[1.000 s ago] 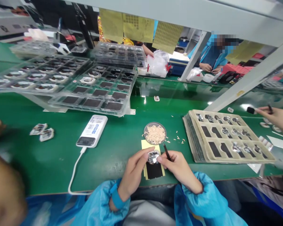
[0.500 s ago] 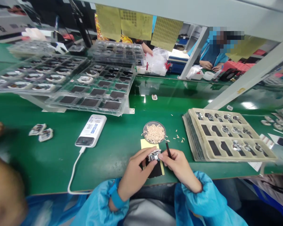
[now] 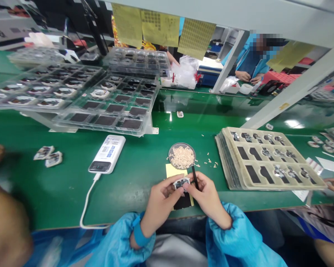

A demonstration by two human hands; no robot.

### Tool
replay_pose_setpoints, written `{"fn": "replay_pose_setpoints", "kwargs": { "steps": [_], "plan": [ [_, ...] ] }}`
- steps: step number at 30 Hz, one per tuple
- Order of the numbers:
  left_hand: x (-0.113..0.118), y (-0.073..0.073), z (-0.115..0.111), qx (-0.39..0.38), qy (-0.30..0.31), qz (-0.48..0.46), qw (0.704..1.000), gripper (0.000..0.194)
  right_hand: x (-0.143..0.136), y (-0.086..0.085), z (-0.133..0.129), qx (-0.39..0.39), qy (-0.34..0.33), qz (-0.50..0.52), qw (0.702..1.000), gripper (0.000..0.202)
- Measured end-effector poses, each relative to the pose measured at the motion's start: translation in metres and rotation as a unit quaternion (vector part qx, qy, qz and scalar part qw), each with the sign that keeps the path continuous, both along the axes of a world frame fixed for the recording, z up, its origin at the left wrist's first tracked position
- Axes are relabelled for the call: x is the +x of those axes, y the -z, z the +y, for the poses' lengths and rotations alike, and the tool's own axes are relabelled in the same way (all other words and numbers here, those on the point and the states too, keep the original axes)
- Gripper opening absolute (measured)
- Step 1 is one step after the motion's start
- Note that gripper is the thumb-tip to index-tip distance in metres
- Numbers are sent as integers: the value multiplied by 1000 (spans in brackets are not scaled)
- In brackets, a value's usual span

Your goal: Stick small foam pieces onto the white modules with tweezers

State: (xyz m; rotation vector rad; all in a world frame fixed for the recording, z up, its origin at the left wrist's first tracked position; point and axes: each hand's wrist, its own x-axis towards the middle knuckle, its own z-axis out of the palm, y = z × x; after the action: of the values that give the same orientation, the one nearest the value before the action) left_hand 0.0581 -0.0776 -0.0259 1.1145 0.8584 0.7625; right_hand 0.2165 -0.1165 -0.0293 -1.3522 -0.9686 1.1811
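Observation:
My left hand (image 3: 161,200) is closed on a small white-rimmed electronic housing (image 3: 180,182) with metallic parts inside, holding it by its left and lower edge. My right hand (image 3: 207,193) grips a thin black stick-like tool (image 3: 195,178), which points away from me, and its thumb and fingertip also press on the right side of the housing. The tool's exact kind cannot be made out. Below the hands lies a yellow-and-black pad (image 3: 183,202). Just beyond them stands a round dark dish (image 3: 170,163) of small beige pieces (image 3: 182,157).
Several beige pieces lie loose right of the dish. A cream tray stack (image 3: 269,183) with metal parts stands right. Left are a white power bank (image 3: 107,154) with cable and two white housings (image 3: 53,158). Clear trays (image 3: 105,129) rest behind. Other people's arms show at both edges.
My right hand has moved slightly left and up, its thumb now over the housing, and the black tool has shifted left. A co-worker's hand has appeared at the right edge.

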Motion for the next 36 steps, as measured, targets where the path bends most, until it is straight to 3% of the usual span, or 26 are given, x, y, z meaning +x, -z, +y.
{"fn": "replay_pose_setpoints", "kwargs": {
  "steps": [4,9,15,19,22,25,30,36],
  "plan": [
    [2,1,0,79,-13,-20,997,27,-4,1,4,3,-21,40,999,29],
    [2,1,-2,159,-24,86,983,29,-4,-2,10,49,-5,-4,999,20],
    [2,1,-1,180,-59,122,974,25,-6,1,14,37,2,-15,999,24],
    [-1,1,2,198,-46,140,969,28,3,-5,17,49,-13,-111,993,24],
    [-4,0,4,233,-41,158,959,29,14,-17,20,144,-17,-179,973,14],
    [-7,-2,5,247,-33,173,953,31,24,-25,23,208,-87,-231,947,5],
    [-7,-7,9,247,-15,186,951,33,29,-23,23,258,-133,-288,912,14],
    [-4,-19,17,260,4,220,940,35,34,-26,24,254,-180,-378,872,20]
  ]
}}
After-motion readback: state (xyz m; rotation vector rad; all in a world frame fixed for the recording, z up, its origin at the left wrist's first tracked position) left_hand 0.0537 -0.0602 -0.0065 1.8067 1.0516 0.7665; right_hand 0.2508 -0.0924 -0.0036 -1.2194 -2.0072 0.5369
